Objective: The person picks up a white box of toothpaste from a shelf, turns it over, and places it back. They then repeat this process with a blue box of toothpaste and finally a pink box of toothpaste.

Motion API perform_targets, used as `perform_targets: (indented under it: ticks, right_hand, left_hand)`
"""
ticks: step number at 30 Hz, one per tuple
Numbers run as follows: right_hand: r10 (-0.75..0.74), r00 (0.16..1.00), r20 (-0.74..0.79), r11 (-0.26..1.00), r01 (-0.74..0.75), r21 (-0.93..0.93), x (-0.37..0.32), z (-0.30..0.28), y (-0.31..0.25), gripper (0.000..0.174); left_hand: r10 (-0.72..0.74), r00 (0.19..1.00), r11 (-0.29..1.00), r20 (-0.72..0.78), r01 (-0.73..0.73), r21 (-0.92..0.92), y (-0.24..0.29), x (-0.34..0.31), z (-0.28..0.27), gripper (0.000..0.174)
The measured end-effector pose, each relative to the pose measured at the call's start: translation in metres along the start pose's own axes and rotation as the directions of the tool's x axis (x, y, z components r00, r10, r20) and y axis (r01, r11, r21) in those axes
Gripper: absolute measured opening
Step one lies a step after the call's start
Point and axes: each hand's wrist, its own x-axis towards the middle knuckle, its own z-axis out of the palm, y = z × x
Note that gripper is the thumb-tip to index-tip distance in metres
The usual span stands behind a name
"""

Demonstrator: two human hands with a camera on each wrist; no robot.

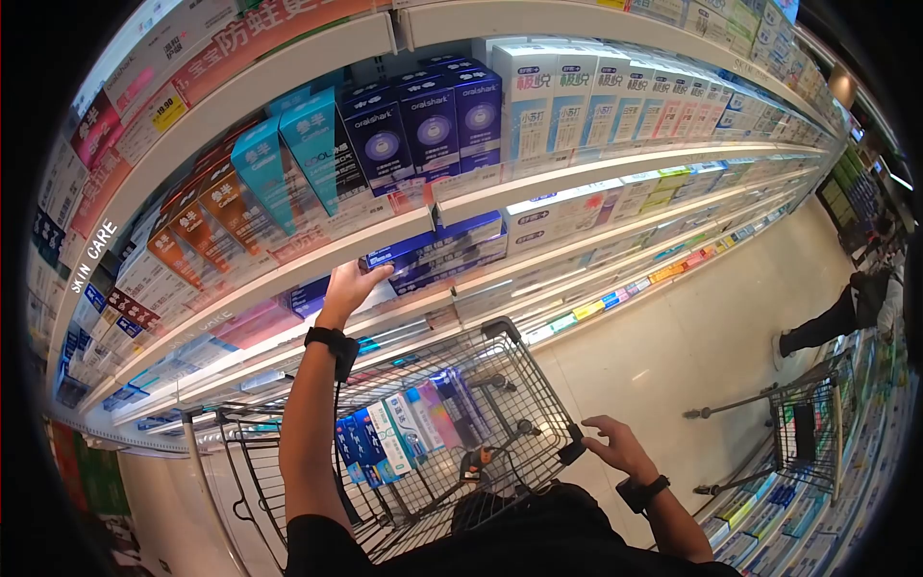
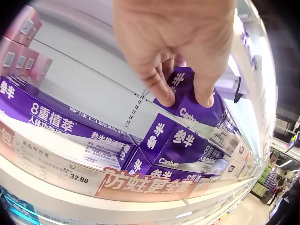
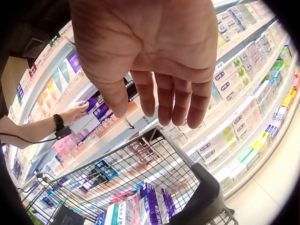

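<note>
My left hand (image 1: 348, 290) reaches into a shelf below eye-level rows. It pinches a purple toothpaste box (image 2: 187, 98) between thumb and fingers, on top of a stack. Beneath it lie more purple boxes (image 2: 176, 140) of the same kind, and a long purple box (image 2: 61, 119) lies along the shelf edge to their left. My right hand (image 1: 620, 450) hangs beside the black corner (image 1: 571, 448) of a wire shopping cart (image 1: 507, 332). Its fingers (image 3: 165, 98) extend loosely, holding nothing, in the right wrist view.
Several toothpaste boxes (image 1: 394, 433) lie in the cart. Dark blue oralshark boxes (image 1: 428, 125) and white boxes (image 1: 529, 106) fill the shelf above. A second cart (image 1: 808, 433) and a person (image 1: 846, 308) are in the aisle at right. A price tag (image 2: 56, 164) lines the shelf front.
</note>
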Motion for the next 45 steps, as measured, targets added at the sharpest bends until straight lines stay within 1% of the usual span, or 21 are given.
perform_targets:
  ticks: [2,5,8,11,14,17,20,23,24,28,31,32,35,36,37,38,39,41,42,43,45]
  right_hand:
    - [0.007,1.000,0.005,1.000,-0.007,0.002,0.000,0.001,0.000,0.036]
    - [0.017,1.000,0.013,1.000,-0.017,0.021,-0.001,0.003,0.000,0.036]
    - [0.029,0.999,0.025,0.999,-0.029,0.034,0.000,0.007,0.006,0.035]
    - [0.018,0.999,0.029,0.999,-0.019,0.035,0.001,0.010,0.012,0.035]
    - [0.021,0.999,0.033,0.999,-0.022,0.037,0.002,0.009,0.010,0.035]
    - [0.027,0.999,0.035,0.999,-0.028,0.040,0.003,0.008,0.010,0.035]
    - [0.031,0.999,0.031,0.999,-0.032,0.038,0.003,0.007,0.008,0.035]
    - [0.043,0.999,0.029,0.998,-0.044,0.033,0.001,0.007,0.006,0.035]
    - [0.046,0.998,0.032,0.998,-0.047,0.031,0.002,0.008,0.006,0.035]
    - [0.049,0.998,0.045,0.998,-0.050,0.036,0.003,0.011,0.009,0.035]
    - [0.046,0.998,0.049,0.998,-0.048,0.036,0.004,0.012,0.008,0.035]
    - [0.046,0.998,0.051,0.998,-0.048,0.039,0.005,0.012,0.007,0.035]
    - [0.034,0.998,0.047,0.999,-0.035,0.032,0.007,0.013,0.007,0.035]
    - [0.001,1.000,0.029,1.000,-0.002,0.019,0.007,0.014,0.008,0.035]
    - [0.053,0.998,0.043,0.999,-0.053,0.008,0.007,0.011,-0.004,0.034]
    - [0.000,1.000,0.031,0.999,-0.002,0.044,0.007,0.011,-0.007,0.033]
    - [0.009,0.999,0.040,0.996,-0.013,0.084,0.007,0.011,-0.012,0.034]
    - [0.001,0.998,0.069,0.998,-0.006,0.068,0.008,0.013,-0.021,0.035]
    - [-0.007,0.995,0.100,0.996,-0.002,0.088,0.009,0.016,-0.026,0.035]
    - [-0.025,0.992,0.123,0.994,0.011,0.108,0.013,0.019,-0.033,0.035]
    - [-0.126,0.973,0.192,0.989,0.109,0.098,0.025,0.030,-0.044,0.036]
  left_hand:
    - [-0.009,1.000,1.000,-0.008,0.009,-0.017,0.002,0.002,0.004,0.053]
    - [-0.035,0.999,0.999,0.033,0.034,0.029,0.006,0.006,0.004,0.053]
    - [-0.040,0.998,0.999,0.051,0.040,-0.010,0.010,0.006,0.004,0.052]
    - [-0.111,0.989,0.993,0.099,0.114,-0.027,-0.001,0.011,0.007,0.052]
    - [-0.110,0.988,0.991,0.112,0.117,-0.062,-0.003,0.012,0.007,0.052]
    - [-0.110,0.986,0.994,0.124,0.110,0.003,0.001,0.011,0.004,0.054]
    - [-0.170,0.970,0.985,0.171,0.162,0.061,0.000,0.010,0.004,0.058]
    - [-0.145,0.978,0.988,0.148,0.135,0.071,0.002,0.007,0.009,0.062]
    - [-0.146,0.980,0.989,0.138,0.140,0.050,0.004,0.007,0.010,0.060]
    - [-0.167,0.975,0.985,0.145,0.160,0.060,0.015,0.006,0.006,0.056]
    - [-0.169,0.975,0.985,0.147,0.164,0.042,0.013,0.007,0.007,0.057]
    - [-0.199,0.968,0.978,0.152,0.186,0.095,0.014,0.008,0.007,0.059]
    - [-0.089,0.990,0.995,0.112,0.092,-0.029,0.004,0.007,0.011,0.061]
    - [-0.094,0.990,0.996,0.102,0.094,0.012,-0.003,0.006,0.012,0.061]
    - [-0.113,0.988,0.993,0.103,0.108,0.051,-0.001,0.002,0.009,0.062]
    - [-0.101,0.993,0.995,0.066,0.100,0.025,-0.001,-0.005,0.006,0.069]
    - [-0.080,0.997,0.997,0.018,0.080,0.006,0.000,-0.015,0.003,0.075]
    - [-0.052,0.995,0.998,-0.081,0.048,-0.042,-0.002,-0.042,-0.002,0.085]
    - [-0.080,0.992,0.991,-0.098,0.069,-0.112,0.002,-0.061,-0.004,0.085]
    - [-0.073,0.992,0.986,-0.099,0.057,-0.155,-0.003,-0.084,-0.004,0.084]
    - [-0.174,0.984,0.974,-0.026,0.168,-0.155,-0.007,-0.140,-0.001,0.081]
